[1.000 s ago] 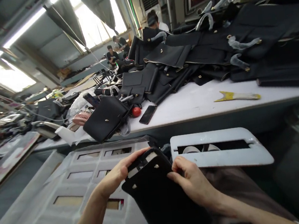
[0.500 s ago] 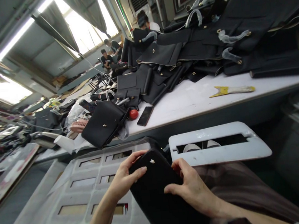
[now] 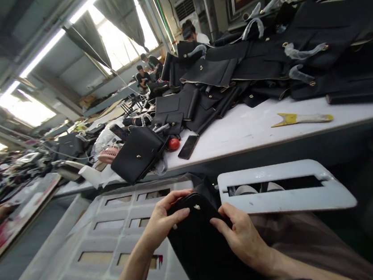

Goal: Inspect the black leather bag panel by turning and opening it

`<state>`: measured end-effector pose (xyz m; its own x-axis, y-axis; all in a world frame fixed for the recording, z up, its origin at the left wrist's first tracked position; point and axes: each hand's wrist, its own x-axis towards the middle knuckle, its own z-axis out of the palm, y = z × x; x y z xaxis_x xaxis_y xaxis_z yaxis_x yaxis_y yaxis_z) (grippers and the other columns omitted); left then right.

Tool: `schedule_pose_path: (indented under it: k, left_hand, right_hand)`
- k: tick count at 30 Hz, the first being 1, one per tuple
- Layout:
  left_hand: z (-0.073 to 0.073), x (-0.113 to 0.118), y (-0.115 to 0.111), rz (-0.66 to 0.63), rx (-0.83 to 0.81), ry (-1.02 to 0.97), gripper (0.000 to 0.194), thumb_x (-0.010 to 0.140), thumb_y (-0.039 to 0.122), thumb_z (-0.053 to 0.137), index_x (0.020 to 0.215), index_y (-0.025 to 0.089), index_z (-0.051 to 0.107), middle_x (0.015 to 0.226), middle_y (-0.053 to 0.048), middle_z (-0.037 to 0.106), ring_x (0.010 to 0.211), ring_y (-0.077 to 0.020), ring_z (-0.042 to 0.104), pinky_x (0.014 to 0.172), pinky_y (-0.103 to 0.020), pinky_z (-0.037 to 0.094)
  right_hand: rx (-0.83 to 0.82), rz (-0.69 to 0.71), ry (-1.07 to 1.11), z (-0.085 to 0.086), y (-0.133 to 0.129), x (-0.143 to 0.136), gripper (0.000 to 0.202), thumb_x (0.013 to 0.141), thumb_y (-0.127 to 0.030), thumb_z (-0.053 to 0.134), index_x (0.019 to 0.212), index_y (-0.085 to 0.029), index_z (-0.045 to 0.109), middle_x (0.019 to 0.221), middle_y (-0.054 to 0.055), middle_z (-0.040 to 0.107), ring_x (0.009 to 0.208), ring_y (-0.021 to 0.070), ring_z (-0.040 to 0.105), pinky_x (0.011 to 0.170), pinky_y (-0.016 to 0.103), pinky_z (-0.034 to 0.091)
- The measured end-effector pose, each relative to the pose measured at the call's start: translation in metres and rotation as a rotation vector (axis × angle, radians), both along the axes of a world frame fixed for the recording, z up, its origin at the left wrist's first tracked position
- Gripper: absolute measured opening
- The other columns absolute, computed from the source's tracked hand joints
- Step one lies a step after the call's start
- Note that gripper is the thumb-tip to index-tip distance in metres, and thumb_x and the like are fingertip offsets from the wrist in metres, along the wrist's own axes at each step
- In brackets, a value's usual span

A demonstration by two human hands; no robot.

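Left hand gripping the top left edge of a black leather piece; fingers curled over its upper rim, thumb on the face. Right hand clasping the right edge of the same piece, fingers pressed flat onto the black surface, thumb side behind the edge. Piece held upright-tilted in front of the body, low centre of view, above the lap and beside a white moulded tray with rectangular cut-outs. Small pale mark near the piece's top, just between the two hands.

Just beyond the hands: white slotted plate, lying flat. Behind it, long white desk carrying a heap of black bag panels, a finished black bag, a red round object, a dark phone, a yellow-and-white tool. Other people seated far back near the windows.
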<state>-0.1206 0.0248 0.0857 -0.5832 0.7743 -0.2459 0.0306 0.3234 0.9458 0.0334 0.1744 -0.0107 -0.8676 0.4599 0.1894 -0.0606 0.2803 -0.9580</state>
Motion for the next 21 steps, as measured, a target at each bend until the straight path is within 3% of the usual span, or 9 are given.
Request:
schedule_pose_path:
  k: [5,10,14,17,21]
  left_hand:
    - [0.000,0.000,0.003,-0.005,0.017,-0.047,0.043,0.084,0.033,0.071,0.125,0.023,0.060,0.121,-0.006,0.066,0.110,-0.0248,0.061,0.094,-0.033,0.047]
    - [-0.002,-0.002,0.006,0.056,0.116,-0.072,0.041,0.079,0.030,0.076,0.117,0.019,0.066,0.124,-0.009,0.065,0.113,-0.0257,0.059,0.094,-0.032,0.046]
    - [-0.016,0.006,-0.001,0.327,0.334,-0.247,0.037,0.079,0.035,0.076,0.110,0.015,0.069,0.114,-0.012,0.069,0.104,-0.0231,0.064,0.088,-0.028,0.049]
    - [-0.036,0.033,-0.003,0.578,0.506,-0.337,0.040,0.084,0.044,0.070,0.110,0.014,0.068,0.106,-0.012,0.071,0.099,-0.0234,0.066,0.083,-0.029,0.052]
    - [-0.060,0.075,0.003,0.776,0.561,-0.362,0.041,0.084,0.045,0.070,0.113,0.016,0.068,0.099,-0.009,0.073,0.092,-0.0238,0.069,0.083,-0.031,0.054]
  right_hand:
    - [0.066,0.026,-0.004,0.010,0.008,-0.017,0.025,0.096,-0.039,0.048,0.079,-0.021,0.042,0.071,-0.001,0.047,0.064,0.0160,0.046,0.060,0.030,0.033]
    - [0.064,0.034,0.043,0.015,0.011,-0.032,0.032,0.098,-0.044,0.043,0.076,-0.022,0.040,0.067,-0.003,0.043,0.059,0.0143,0.042,0.056,0.028,0.031]
    - [0.059,0.053,0.062,0.009,0.017,-0.031,0.035,0.098,-0.047,0.046,0.074,-0.022,0.039,0.064,-0.005,0.036,0.055,0.0121,0.037,0.052,0.027,0.029]
    - [0.054,0.035,0.043,0.003,0.022,-0.029,0.036,0.097,-0.049,0.048,0.075,-0.021,0.040,0.065,-0.005,0.035,0.055,0.0115,0.036,0.051,0.026,0.030]
    - [0.016,0.019,0.031,-0.002,0.023,-0.028,0.039,0.095,-0.051,0.050,0.072,-0.021,0.039,0.065,-0.005,0.034,0.055,0.0110,0.034,0.051,0.025,0.030]
